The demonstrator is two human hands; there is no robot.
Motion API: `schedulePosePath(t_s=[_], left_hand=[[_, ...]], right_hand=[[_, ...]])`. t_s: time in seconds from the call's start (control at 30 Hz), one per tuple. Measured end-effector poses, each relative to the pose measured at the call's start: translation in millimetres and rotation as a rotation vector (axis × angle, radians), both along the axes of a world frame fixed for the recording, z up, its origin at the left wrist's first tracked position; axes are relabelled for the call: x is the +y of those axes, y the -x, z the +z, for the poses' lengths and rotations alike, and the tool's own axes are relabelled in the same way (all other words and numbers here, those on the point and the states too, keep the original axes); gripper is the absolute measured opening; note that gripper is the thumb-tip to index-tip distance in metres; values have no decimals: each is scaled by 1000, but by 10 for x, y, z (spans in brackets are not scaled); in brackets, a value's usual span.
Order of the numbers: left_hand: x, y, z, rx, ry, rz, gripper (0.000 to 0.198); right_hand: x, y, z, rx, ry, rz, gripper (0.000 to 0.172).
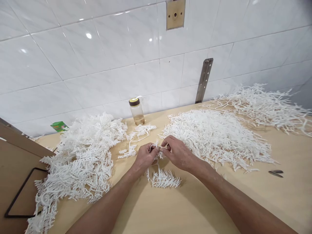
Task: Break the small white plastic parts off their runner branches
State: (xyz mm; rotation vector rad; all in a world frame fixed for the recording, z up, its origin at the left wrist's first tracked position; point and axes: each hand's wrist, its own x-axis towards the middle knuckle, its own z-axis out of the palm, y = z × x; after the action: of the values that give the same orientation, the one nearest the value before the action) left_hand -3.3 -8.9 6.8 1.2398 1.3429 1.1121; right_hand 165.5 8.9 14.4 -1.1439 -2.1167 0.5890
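In the middle of the head view, my left hand (147, 155) and my right hand (175, 151) meet at the fingertips. Both are closed in a pinch on a white branching strand (158, 164), which loops above the left thumb and hangs down between the hands. Its lower end joins or lies against a small bristly white tuft (163, 178) on the table; I cannot tell which. The exact spot between the fingertips is hidden. Just beyond my left hand lie small loose white branched pieces (140, 132).
A big white heap (83, 156) covers the left of the table (287, 191). Another flat pile (216, 136) lies right, with longer branches (268, 104) behind. A bottle (137, 112) stands by the wall, a green packet (59, 126) left, small snips (276, 173) right.
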Motion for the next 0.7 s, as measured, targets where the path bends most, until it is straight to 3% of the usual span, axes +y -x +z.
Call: schedulePosePath(t_s=[0.17,0.37,0.6,0.7], left_hand=[[22,12,-9,24,-17,-10,46],[10,5,-22,21,7,6,46],[7,-18,-118,49,-33,42,36],[-27,-37,-92,105,-57,59,30]], right_hand=[[8,-17,49,28,-13,26,11],[12,2,-50,-26,-65,13,15],[-102,139,-11,-216,-60,-127,18],[-136,232,-5,-225,2,-190,20]])
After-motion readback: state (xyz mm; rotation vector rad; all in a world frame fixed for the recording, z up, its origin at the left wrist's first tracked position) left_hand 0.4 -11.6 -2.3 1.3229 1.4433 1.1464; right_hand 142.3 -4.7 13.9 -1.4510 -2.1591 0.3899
